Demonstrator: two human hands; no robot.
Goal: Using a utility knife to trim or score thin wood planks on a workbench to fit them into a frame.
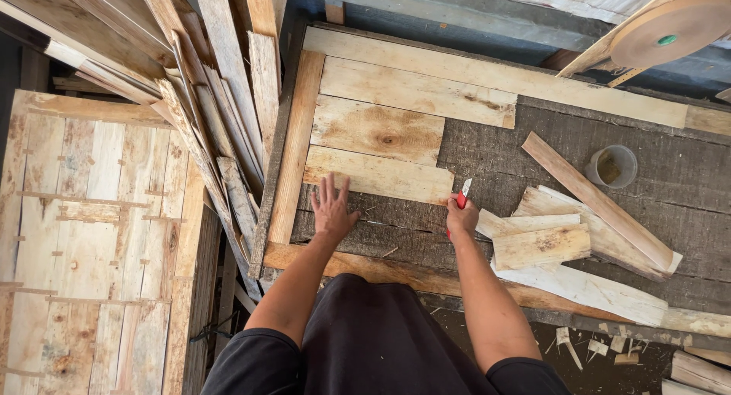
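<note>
Now we lean over a dark, rough desk [533,159] with both arms stretched forward. Our left hand [332,209] lies flat with fingers spread, pressing on the near edge of the nearest short board [378,175]; its grip is open and holds nothing. That board is the nearest of three short boards lying side by side toward the left of the desk, the middle one marked by a dark knot, inside a frame made by a long upright plank [293,148] on the left and a long plank [495,77] across the far side. Our right hand [461,216] is closed around a red-handled knife [463,196], whose pale blade points away from us and touches the near right corner of the same board. Just right of that hand lies a loose heap of offcuts [567,246], with a long strip [598,201] slanting across it. Farther right stands a small grey cup [611,167]. At the far right corner sits a big roll of brown tape [670,30]. Left of the desk, a pile of slats [213,106] leans over a pale pallet panel [91,235].
</note>
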